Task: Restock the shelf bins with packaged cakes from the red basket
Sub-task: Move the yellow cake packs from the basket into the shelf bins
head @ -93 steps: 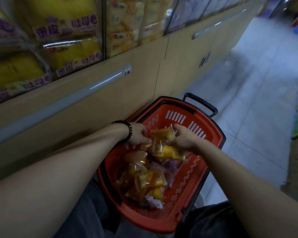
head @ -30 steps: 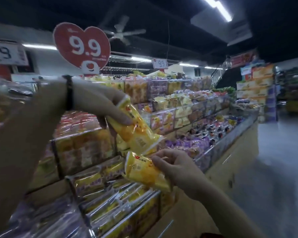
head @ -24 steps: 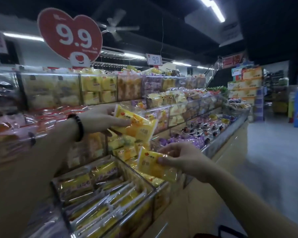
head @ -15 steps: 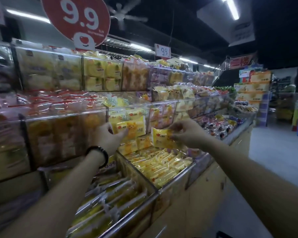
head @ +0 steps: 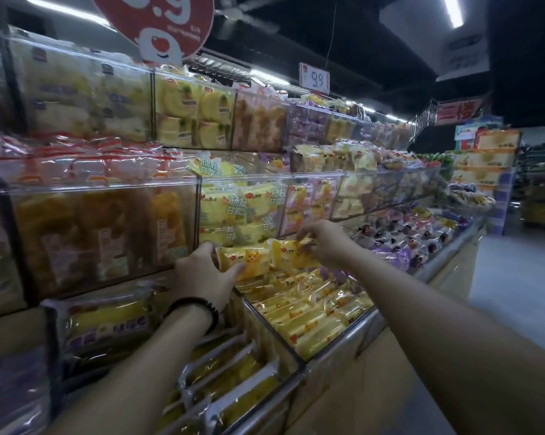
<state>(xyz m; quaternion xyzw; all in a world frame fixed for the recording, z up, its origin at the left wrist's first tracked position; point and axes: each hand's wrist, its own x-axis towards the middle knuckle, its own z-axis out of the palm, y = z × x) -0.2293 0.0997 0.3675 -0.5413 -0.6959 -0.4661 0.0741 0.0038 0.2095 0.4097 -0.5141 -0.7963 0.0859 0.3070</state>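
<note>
Left hand (head: 202, 273), black wristband (head: 199, 307) on the wrist, grips a yellow cake pack (head: 247, 260) by its left end; right hand (head: 326, 243) pinches a second yellow pack (head: 288, 254) at its upper right corner. Packs side by side, touching, just above the shelf bin (head: 340, 339) filled with similar yellow packs

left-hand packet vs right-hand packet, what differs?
The left packet is gripped round its end by the left hand; the right packet is pinched at its top edge by the right hand. The left packet shows most of its printed front; the right packet is partly hidden by that hand. Both are yellow, held over the bin of like packets.
</note>
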